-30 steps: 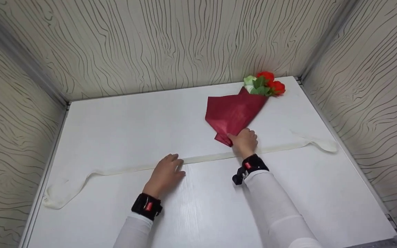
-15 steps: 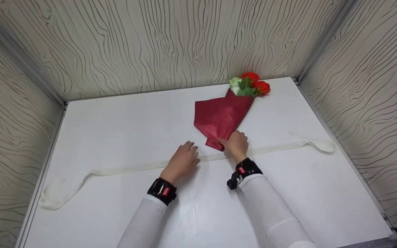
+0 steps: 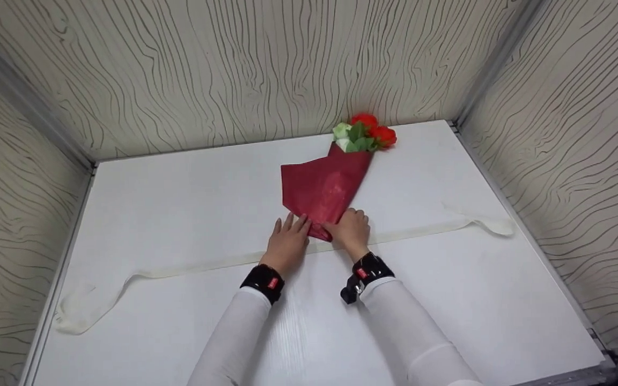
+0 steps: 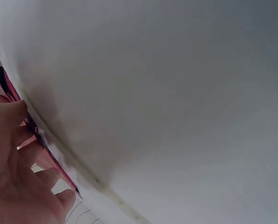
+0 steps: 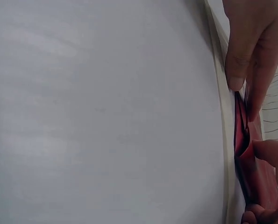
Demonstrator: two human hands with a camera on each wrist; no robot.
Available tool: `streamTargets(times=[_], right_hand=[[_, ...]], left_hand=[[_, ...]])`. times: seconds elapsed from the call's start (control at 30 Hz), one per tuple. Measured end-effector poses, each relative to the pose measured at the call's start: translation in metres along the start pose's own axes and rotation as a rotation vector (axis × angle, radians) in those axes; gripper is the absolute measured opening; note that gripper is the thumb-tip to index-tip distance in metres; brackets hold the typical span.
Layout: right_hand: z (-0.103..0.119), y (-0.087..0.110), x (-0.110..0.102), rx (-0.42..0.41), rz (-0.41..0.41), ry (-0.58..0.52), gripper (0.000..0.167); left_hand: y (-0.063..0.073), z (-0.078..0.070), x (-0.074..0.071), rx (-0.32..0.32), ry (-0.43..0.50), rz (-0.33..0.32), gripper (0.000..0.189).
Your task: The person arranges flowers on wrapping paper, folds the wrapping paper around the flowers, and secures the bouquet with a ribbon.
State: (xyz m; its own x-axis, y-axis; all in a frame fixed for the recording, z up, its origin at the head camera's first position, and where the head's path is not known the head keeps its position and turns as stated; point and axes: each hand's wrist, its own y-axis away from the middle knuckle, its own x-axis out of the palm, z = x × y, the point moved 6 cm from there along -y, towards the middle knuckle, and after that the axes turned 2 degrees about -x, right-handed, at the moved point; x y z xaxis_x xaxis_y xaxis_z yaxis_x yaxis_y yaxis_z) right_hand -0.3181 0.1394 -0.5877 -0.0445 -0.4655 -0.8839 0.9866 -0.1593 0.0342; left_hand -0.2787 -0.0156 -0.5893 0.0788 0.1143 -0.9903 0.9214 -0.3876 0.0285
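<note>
A bouquet in dark red wrapping paper lies on the white table, with red and pale green flowers at its far end. My right hand grips its narrow near end, thumb on top of the paper. On the left side of that end is my left hand, fingers spread and fairly straight, fingertips at the paper. In the right wrist view, the left thumb and a finger meet the edge of the folded paper. A long cream ribbon runs across the table, passing just below the bouquet's near end.
Loose ribbon ends curl near the table's left and right sides. Wood-grain patterned panels rise behind and at both sides of the white table. Each wrist wears a black camera strap.
My right hand has slid the bouquet left and slightly nearer, over the middle of the ribbon. From the ribbon, my left hand has moved right and forward to the bouquet's base.
</note>
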Motion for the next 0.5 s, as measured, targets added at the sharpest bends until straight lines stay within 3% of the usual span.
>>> streamTargets(times=[0.17,0.3,0.4,0.5], right_hand=[[0.003,0.0,0.002,0.048,0.005,0.014,0.078],[0.008,0.0,0.003,0.028,0.013,-0.03,0.072],[0.01,0.0,0.0,0.026,0.002,-0.176,0.062],[0.011,0.0,-0.001,0.059,0.005,-0.399,0.05]], left_hand=[[0.002,0.002,-0.003,-0.001,0.049,0.041,0.048],[0.002,0.003,-0.007,-0.005,0.107,0.068,0.047],[0.002,0.003,-0.009,-0.005,0.162,0.079,0.047],[0.001,0.004,-0.008,-0.01,0.195,0.085,0.047]])
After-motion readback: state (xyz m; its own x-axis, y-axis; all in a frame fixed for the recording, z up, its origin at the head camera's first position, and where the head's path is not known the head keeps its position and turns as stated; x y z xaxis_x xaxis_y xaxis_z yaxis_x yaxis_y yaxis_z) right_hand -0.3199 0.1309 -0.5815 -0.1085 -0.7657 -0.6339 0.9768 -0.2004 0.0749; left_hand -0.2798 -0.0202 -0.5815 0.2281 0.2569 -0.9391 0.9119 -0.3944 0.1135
